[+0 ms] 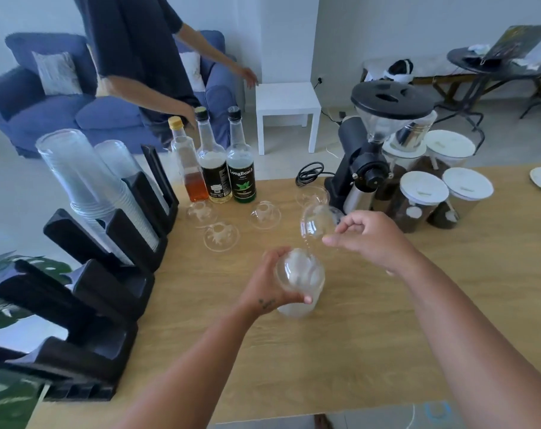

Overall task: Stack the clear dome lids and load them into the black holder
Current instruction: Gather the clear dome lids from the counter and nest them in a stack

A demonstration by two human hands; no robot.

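My left hand grips a stack of clear dome lids held above the wooden table. My right hand pinches a single clear dome lid by its rim, tilted, just above and right of the stack. Loose dome lids lie on the table: one in the middle, one near the bottles, one further right, and one beside the grinder. The black holder stands along the table's left edge; its back slots hold clear cups.
Three syrup bottles stand at the table's back. A black coffee grinder and several white-lidded jars fill the back right. A person stands behind the table by a blue sofa. A plant sits at the left.
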